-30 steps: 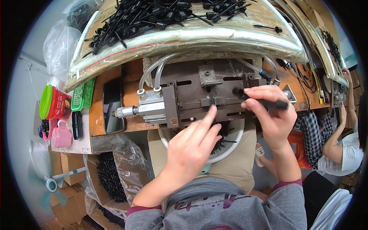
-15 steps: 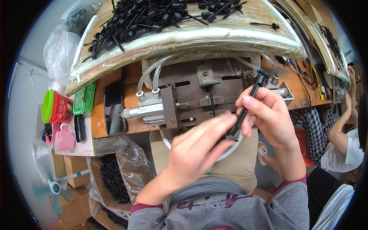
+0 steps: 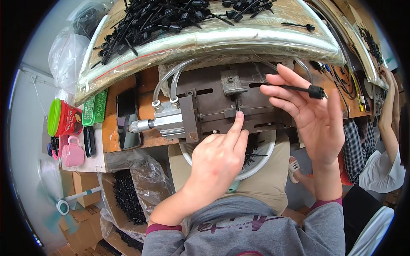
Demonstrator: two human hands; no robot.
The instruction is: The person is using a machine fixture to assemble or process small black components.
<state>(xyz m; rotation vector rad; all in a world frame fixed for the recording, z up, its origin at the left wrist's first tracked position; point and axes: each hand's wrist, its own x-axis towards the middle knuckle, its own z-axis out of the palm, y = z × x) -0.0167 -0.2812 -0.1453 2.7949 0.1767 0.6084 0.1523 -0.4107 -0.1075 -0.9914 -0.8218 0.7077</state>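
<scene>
My left hand (image 3: 220, 160) reaches over the metal fixture (image 3: 213, 100) on the bench, its index finger stretched out and the others curled. That fingertip touches or almost touches the small clamp block (image 3: 229, 112) at the fixture's middle, beside a thin black stem standing there. To the right, my raised right hand (image 3: 309, 113) has its palm turned up and fingers spread. A black stemmed part (image 3: 315, 91) with a ribbed head lies across those fingers, its thin stem pointing left. How the thumb bears on it is unclear.
A pneumatic cylinder (image 3: 168, 123) with clear hoses is mounted at the fixture's left. Many black stemmed parts (image 3: 158, 21) lie piled on the wrapped board (image 3: 205, 40) behind. A white round basin (image 3: 267, 158) holds more on my lap. A phone (image 3: 127, 115) lies left.
My hands have moved apart. The left has gone forward to the clamp block with its index finger out. My right has risen and opened out, and the black part now lies nearly level.
</scene>
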